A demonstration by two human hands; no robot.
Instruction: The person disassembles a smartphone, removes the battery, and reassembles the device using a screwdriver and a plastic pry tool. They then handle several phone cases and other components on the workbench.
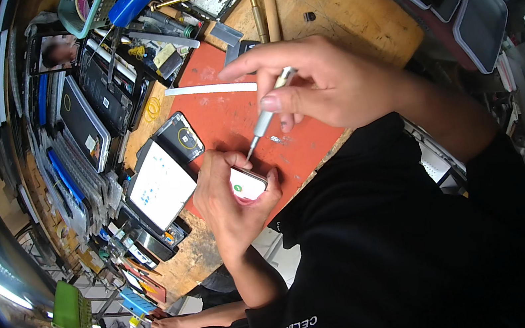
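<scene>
My left hand (223,196) is closed around a phone (248,185) and holds it low over the red mat (303,141). Its lit screen is white with a green round mark. My right hand (325,81) grips a slim grey screwdriver (263,122), thumb and fingers round the handle. The screwdriver's tip points down to the phone's edge by my left fingertips; whether it touches a screw there is too small to tell. Left of the phone lies a white sheet (161,185) with small dark specks on it. Beyond that sheet rests a dark phone shell (179,137).
A white strip (212,89) crosses the mat. Brass-coloured screwdrivers (257,14) and a wooden rod (271,8) lie at the far side. Stacked phone parts (83,122) crowd the left. Another person's hand (164,325) shows at lower left. Grey trays (481,26) stand at right.
</scene>
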